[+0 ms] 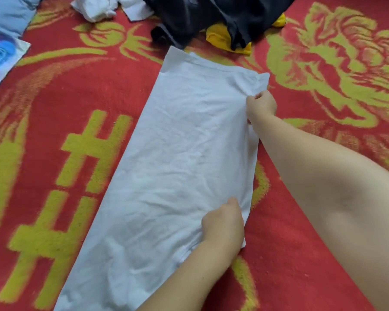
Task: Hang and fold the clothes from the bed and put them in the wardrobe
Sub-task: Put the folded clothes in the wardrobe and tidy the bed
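Two hands are seen at the right-hand long edge of a white garment (173, 167), which is spread flat on a red and yellow patterned blanket (323, 63) covering the bed. The right hand (261, 104) is curled and pinches that edge near the garment's far end, where the cloth is bunched into small creases. The left hand (224, 223) is also curled, and a fold of the same edge is gripped nearer the camera.

The garment is folded into a long narrow strip. Its long axis is laid diagonally, from the lower left of the view up toward the upper middle, with the far end squared off and one corner lifted to a point. The near end runs out of the bottom of the view.

Bare blanket is exposed along both long sides of the white garment: a broad stretch to its left, and a further stretch to its right, partly covered by the right forearm.

Just beyond the garment's far end a dark garment (211, 16) is heaped, with yellow cloth (220, 40) showing under it; whether either touches the white garment cannot be told. Further left of that heap crumpled white clothing (99, 7) is noted. Well to the left of the white garment, at the view's edge, pale blue fabric (7, 14) and a white item with blue markings (0, 57) are recorded.
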`<state>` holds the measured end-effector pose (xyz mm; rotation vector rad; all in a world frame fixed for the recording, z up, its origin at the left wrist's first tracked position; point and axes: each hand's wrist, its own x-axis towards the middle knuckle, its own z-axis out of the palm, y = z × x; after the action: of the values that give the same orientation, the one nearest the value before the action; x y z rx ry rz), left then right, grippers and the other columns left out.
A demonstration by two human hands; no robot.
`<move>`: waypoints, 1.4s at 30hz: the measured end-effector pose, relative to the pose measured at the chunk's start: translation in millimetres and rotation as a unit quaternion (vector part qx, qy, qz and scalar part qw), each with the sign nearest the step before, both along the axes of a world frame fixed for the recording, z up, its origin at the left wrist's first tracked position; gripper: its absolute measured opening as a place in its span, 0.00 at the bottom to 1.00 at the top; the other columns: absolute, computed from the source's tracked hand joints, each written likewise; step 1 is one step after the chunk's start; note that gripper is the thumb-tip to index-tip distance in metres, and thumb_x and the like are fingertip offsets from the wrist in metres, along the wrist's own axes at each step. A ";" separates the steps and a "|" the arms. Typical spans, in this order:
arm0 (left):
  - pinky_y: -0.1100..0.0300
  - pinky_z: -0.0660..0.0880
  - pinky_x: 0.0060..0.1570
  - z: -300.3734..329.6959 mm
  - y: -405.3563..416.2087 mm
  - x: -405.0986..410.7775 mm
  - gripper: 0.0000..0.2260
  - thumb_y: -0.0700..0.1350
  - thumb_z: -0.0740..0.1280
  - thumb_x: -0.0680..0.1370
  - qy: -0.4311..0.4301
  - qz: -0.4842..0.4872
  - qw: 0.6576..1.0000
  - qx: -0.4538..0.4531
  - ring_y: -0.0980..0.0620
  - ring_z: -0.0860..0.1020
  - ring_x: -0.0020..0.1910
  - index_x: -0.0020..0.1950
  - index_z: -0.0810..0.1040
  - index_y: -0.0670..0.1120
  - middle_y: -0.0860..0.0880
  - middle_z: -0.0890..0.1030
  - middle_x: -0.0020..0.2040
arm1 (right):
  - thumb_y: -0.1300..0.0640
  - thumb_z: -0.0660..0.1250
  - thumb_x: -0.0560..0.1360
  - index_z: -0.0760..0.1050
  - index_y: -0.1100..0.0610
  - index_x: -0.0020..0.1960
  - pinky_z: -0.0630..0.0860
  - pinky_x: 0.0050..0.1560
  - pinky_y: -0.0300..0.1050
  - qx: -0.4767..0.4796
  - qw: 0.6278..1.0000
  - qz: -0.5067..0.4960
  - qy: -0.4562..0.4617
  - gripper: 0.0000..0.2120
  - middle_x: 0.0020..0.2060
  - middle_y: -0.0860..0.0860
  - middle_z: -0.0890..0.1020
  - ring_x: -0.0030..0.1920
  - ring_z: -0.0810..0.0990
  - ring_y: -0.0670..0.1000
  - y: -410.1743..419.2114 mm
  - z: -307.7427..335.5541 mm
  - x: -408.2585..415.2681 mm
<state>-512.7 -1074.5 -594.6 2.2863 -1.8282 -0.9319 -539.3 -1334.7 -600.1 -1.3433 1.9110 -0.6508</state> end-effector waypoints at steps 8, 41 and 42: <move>0.62 0.47 0.21 -20.6 20.2 1.3 0.16 0.50 0.66 0.70 -0.011 -0.027 0.990 -0.138 0.50 0.70 0.17 0.37 0.56 0.51 0.50 0.71 0.21 | 0.58 0.54 0.80 0.67 0.57 0.68 0.68 0.54 0.46 0.009 0.989 0.113 0.091 0.18 0.66 0.57 0.70 0.62 0.72 0.57 -17.7 8.7 -19.4; 0.60 0.64 0.33 -38.0 20.5 -17.0 0.05 0.50 0.60 0.63 -0.023 0.004 0.960 -0.277 0.51 0.74 0.31 0.31 0.71 0.50 0.52 0.71 0.33 | 0.70 0.50 0.75 0.64 0.54 0.36 0.73 0.25 0.42 0.071 0.995 0.059 -0.029 0.15 0.33 0.51 0.68 0.29 0.68 0.50 -90.7 58.3 -0.2; 0.60 0.66 0.31 -41.7 20.6 -19.0 0.05 0.50 0.59 0.63 -0.024 -0.002 0.965 -0.260 0.51 0.74 0.30 0.30 0.72 0.50 0.52 0.72 0.32 | 0.69 0.50 0.75 0.64 0.54 0.36 0.73 0.28 0.44 0.061 0.996 0.047 -0.034 0.15 0.34 0.51 0.68 0.30 0.69 0.50 -92.3 49.0 -3.6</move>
<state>-531.7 -1053.8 -636.3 1.9848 -1.8201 -0.3335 -543.0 -1427.0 -551.1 -1.3093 1.7926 -0.5178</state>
